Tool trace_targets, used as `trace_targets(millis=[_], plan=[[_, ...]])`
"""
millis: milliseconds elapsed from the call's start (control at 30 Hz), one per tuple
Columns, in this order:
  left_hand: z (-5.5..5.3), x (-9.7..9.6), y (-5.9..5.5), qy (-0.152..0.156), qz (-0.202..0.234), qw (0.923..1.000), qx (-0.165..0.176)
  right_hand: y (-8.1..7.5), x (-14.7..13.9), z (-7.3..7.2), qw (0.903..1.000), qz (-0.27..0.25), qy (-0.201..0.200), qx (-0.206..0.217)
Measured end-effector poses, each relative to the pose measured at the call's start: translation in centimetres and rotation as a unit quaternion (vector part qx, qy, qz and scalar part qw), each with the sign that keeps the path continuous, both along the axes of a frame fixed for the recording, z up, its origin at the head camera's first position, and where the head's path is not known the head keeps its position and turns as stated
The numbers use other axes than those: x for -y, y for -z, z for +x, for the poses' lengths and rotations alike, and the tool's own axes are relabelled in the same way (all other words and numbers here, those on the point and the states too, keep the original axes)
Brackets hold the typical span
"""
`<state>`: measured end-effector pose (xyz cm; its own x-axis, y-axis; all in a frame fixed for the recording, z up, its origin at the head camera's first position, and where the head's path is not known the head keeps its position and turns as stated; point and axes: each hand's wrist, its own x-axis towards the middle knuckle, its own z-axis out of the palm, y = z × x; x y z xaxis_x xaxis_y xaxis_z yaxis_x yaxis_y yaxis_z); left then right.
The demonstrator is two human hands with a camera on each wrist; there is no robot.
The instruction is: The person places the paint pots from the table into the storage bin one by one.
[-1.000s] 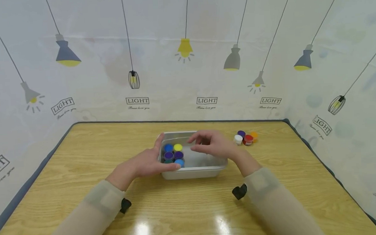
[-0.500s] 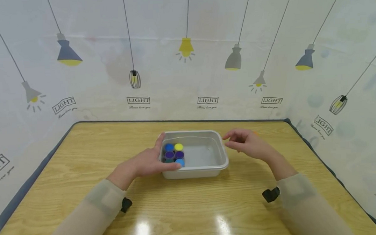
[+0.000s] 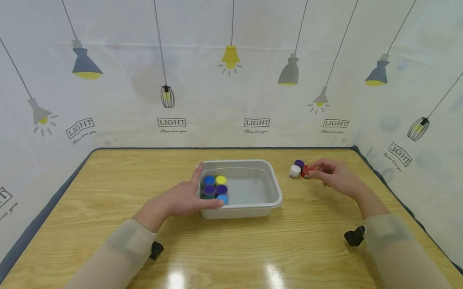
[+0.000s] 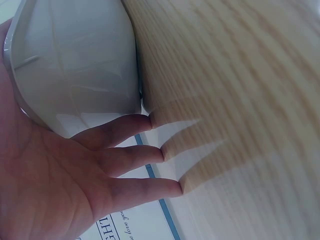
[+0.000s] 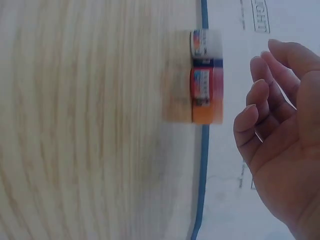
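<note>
A white plastic tub (image 3: 238, 212) holds several small paint jars with blue, yellow, purple and dark green lids, grouped at its left end. My left hand (image 3: 181, 199) rests on the tub's left end, thumb along the front rim, index finger on the back left corner. In the left wrist view its other fingers (image 4: 142, 192) stretch straight beside the tub wall (image 4: 90, 60). My right hand (image 3: 335, 177) hovers by a cluster of paint jars: white (image 3: 294, 171), purple (image 3: 299, 163), red (image 5: 202, 84) and orange (image 5: 206, 112). Its fingers are loosely bent, apart from the jars in the right wrist view.
The wooden table (image 3: 221, 257) has a dark edge along the back and sides. Behind it hangs a light cloth backdrop (image 3: 197, 77) printed with lamps. The jar cluster stands right of the tub, towards the back edge.
My right hand has moved right, from over the tub out to the paint jar cluster, carrying nothing visible. The left hand and tub have stayed put.
</note>
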<state>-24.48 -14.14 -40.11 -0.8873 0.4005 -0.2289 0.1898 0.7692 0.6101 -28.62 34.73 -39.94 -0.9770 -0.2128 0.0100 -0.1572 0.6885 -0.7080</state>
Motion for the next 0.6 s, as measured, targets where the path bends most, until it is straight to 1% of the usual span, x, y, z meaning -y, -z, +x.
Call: trace_targets(millis=[267,600], plan=[[-0.1,0.0,0.0,0.001,-0.001,1.0,0.0,0.8,-2.4,-1.6,0.999,0.029,0.035,-0.001],[-0.1,0.1,0.1,-0.002,0.0,1.0,-0.002,1.5,-2.9,-3.2,0.9959,0.075,0.05,0.008]])
